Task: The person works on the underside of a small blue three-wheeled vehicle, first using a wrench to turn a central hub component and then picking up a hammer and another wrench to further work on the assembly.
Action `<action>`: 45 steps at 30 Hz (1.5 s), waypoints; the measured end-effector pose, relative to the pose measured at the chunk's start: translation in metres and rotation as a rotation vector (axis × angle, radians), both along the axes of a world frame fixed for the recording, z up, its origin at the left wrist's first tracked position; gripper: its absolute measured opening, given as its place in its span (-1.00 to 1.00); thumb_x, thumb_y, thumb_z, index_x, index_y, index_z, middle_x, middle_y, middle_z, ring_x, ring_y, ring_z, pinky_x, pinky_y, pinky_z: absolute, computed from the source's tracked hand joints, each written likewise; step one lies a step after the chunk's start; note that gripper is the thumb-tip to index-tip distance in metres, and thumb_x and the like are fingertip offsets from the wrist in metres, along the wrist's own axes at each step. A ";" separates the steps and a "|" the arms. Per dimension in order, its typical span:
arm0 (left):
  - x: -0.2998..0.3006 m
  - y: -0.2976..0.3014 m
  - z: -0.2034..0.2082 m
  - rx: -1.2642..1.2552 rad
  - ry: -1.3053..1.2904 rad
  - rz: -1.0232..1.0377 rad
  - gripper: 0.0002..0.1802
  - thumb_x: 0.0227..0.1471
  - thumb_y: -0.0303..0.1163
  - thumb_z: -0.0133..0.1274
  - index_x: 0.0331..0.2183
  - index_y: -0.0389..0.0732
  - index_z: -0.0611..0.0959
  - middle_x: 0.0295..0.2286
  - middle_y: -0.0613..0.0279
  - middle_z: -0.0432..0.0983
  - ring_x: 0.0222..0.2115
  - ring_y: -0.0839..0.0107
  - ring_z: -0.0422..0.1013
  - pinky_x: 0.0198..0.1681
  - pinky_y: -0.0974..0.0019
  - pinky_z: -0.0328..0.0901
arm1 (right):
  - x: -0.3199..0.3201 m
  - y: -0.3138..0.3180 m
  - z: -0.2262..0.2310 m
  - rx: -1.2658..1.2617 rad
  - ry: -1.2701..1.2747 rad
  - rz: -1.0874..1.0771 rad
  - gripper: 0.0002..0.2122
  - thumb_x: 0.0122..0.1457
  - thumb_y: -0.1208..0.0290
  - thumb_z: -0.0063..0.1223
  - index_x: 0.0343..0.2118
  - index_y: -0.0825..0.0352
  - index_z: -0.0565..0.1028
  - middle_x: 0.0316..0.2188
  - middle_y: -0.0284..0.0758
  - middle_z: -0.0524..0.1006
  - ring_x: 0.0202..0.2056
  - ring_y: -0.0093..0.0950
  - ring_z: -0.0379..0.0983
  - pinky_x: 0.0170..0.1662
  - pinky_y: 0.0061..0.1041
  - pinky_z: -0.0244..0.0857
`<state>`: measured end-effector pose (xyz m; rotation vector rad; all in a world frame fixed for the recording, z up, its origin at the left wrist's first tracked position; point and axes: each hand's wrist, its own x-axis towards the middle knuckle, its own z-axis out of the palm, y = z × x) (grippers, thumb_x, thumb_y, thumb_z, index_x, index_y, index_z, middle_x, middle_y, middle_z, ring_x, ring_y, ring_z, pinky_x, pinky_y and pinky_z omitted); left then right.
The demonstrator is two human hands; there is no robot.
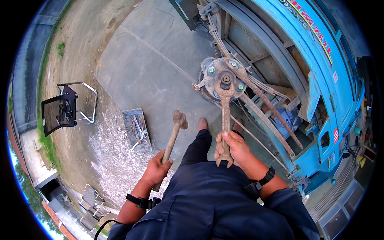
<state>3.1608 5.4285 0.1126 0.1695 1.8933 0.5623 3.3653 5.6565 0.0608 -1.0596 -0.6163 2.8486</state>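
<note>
My left hand (157, 169) is wrapped round the wooden handle of a hammer (171, 144), whose rusty head points up and away from me. In my right hand (235, 150) is a large rusty wrench (225, 116), gripped near its open jaw end. The wrench's far ring end lies over the centre of a round wheel hub (218, 68), around the nut (226, 80) there; how tightly it seats I cannot tell. Studs with greenish ends stand out of the hub's face. The hammer is apart from both wrench and hub.
A blue truck (340, 80) with rusty frame rails and leaf springs fills the right side. To my left, a metal tray of tools (137, 130) lies on the ground. Farther left stands a black folding chair (66, 106). My shoe (203, 124) is on the concrete near the hub.
</note>
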 end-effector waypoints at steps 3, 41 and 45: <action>0.002 -0.004 -0.002 0.007 0.006 -0.009 -0.52 0.11 -0.36 0.13 0.06 -0.24 0.48 -0.58 0.39 0.37 -0.62 0.61 0.28 -0.55 0.43 0.24 | -0.020 -0.008 -0.011 -0.042 0.098 0.006 -0.66 0.42 0.14 -0.23 -0.15 0.37 0.42 -0.40 -0.29 0.52 -0.31 -0.34 0.58 -0.21 -0.36 0.49; 0.003 -0.015 -0.017 0.020 -0.065 -0.008 -0.52 0.13 -0.47 0.07 0.10 -0.28 0.42 -0.62 0.46 0.31 -0.69 0.66 0.23 -0.65 0.48 0.17 | -0.045 -0.021 -0.025 -0.087 0.142 -0.247 -0.64 0.39 0.05 -0.20 -0.32 0.30 0.34 -0.55 -0.34 0.42 -0.43 -0.28 0.54 -0.22 -0.28 0.45; 0.014 -0.013 -0.013 0.019 -0.026 0.022 -0.57 0.13 -0.49 0.05 0.05 -0.30 0.45 -0.60 0.43 0.34 -0.72 0.65 0.23 -0.69 0.48 0.15 | -0.033 -0.014 -0.027 -0.141 0.188 -0.180 -0.64 0.40 0.04 -0.22 -0.27 0.30 0.33 -0.62 -0.38 0.36 -0.56 -0.32 0.52 -0.22 -0.23 0.47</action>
